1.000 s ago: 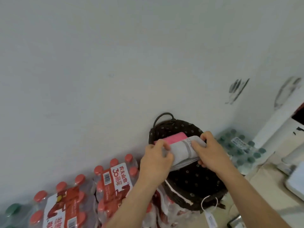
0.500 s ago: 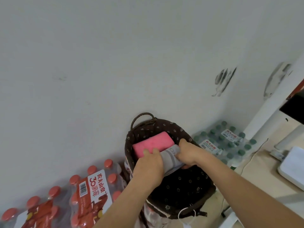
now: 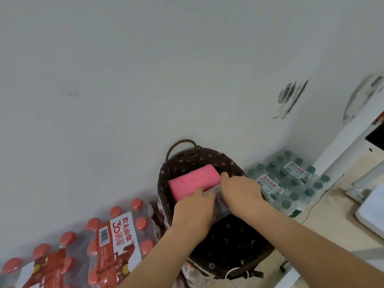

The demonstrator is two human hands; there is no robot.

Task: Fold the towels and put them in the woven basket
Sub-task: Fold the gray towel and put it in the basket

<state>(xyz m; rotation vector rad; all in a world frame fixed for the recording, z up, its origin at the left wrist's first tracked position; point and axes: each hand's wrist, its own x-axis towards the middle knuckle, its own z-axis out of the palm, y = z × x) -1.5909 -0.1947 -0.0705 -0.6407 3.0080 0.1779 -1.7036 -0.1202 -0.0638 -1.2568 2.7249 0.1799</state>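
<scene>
Grey towel [image 3: 210, 191] held low in the basket [image 3: 207, 155].
Left hand [image 3: 193, 209] and right hand [image 3: 241, 194] curl their fingers round it from either end; it lies touching the pink towel [image 3: 193, 181] inside.

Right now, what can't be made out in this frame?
Head view:
Grey towel: mostly under the left hand and right hand; fold and grip unreadable.
Basket bottom: hidden by pink towel, hands.
White object, right edge: cut off.
Bottle label small print: too small.

Left hand [image 3: 193, 206], right hand [image 3: 241, 194] close together, fingers [image 3: 224, 176] perhaps curled
</scene>
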